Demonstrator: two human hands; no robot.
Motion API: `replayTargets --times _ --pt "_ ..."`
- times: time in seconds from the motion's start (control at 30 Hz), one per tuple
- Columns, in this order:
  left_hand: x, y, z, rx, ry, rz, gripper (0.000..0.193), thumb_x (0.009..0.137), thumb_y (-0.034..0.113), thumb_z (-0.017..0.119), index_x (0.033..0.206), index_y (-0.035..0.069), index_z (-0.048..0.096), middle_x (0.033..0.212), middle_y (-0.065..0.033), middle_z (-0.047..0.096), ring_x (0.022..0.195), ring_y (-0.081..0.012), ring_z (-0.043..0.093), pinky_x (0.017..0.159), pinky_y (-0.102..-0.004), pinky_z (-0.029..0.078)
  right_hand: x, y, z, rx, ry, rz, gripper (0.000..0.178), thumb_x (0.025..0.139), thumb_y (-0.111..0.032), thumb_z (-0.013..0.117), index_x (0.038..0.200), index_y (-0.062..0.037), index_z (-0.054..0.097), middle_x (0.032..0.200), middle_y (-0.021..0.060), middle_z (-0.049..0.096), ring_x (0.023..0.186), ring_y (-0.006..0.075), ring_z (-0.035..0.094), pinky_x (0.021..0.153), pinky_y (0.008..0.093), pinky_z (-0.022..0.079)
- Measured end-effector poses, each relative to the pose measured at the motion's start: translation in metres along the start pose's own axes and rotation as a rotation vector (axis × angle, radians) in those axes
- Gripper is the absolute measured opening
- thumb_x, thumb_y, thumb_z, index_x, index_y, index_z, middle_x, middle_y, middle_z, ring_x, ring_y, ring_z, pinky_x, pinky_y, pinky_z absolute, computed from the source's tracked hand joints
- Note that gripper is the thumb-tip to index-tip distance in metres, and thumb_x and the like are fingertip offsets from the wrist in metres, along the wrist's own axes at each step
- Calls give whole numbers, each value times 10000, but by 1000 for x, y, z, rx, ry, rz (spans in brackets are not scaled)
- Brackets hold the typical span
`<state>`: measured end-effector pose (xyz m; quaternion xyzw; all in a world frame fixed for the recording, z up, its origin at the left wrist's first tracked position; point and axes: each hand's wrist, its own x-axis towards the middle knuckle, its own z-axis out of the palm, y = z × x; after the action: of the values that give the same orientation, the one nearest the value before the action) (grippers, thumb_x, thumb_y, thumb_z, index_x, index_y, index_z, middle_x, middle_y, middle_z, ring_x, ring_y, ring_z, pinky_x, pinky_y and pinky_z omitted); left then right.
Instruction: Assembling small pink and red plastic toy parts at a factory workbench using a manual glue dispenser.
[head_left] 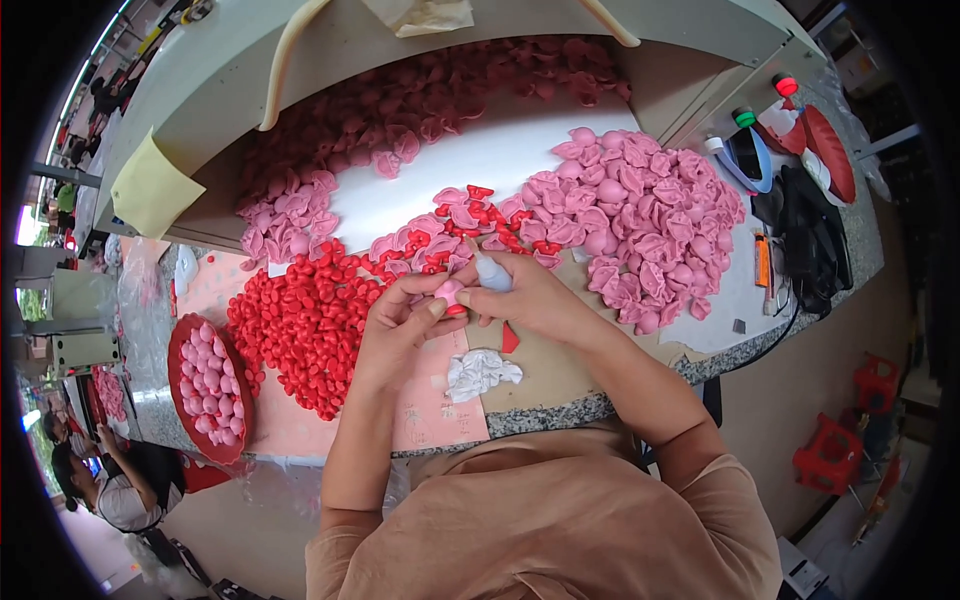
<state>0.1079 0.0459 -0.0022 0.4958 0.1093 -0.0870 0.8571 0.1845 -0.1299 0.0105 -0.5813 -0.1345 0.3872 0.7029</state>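
Between the fingers of my left hand (398,325) is a small rounded pink piece (450,291), with a red piece (456,310) against its lower side. My right hand (535,295) is closed around a small translucent squeeze bottle (493,273) with a narrow tip. Both hands meet over the bench, fingertips close to the pink piece. Just beyond them lies a strip of mixed pink and red pieces (420,240). Glossy red pieces (310,335) are heaped left of my left hand. A large heap of pink petal-shaped pieces (640,215) rises right of my right hand.
A red bowl (243,440) of pink balls stands far left. Crumpled white paper (482,374) and a red scrap (510,338) lie near the bench edge (540,415). A phone (745,155) and black bag (810,240) are at right. Another person (120,490) sits at left.
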Motion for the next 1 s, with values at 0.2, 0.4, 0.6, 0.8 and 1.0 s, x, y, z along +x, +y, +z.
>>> replayTargets --times 0.2,0.4,0.6,0.8,1.0 --pt "0 0 2 -13 0 5 239 863 1 538 1101 25 546 1113 -89 568 997 -204 587 836 -384 530 0 2 -3 -45 -16 18 269 824 -152 619 1024 17 563 877 48 593 718 92 557 631 236 470" --pt "0 1 3 -20 -2 12 240 865 3 537 1104 27 546 1111 -99 567 997 -215 588 837 -394 529 1 4 -3 -34 -15 15 265 821 -141 617 1027 16 561 874 48 592 720 91 556 636 237 471" --pt "0 2 2 -24 5 4 240 866 3 537 1105 25 543 1095 -92 574 993 -210 589 839 -393 530 0 2 -2 -47 -31 10 254 822 -151 617 1021 3 575 898 39 596 744 89 553 643 237 473" --pt "0 1 3 -27 0 8 242 865 5 540 1105 26 542 1079 -85 579 990 -203 590 838 -393 530 1 4 -1 -14 3 -53 269 813 -221 653 937 9 588 771 28 587 644 70 539 560 219 446" --pt "0 1 2 -17 1 9 239 867 8 539 1105 27 541 1079 -84 579 989 -202 590 836 -395 531 2 8 -2 -21 -2 -54 257 815 -204 644 948 8 588 792 34 591 661 81 547 577 229 462"
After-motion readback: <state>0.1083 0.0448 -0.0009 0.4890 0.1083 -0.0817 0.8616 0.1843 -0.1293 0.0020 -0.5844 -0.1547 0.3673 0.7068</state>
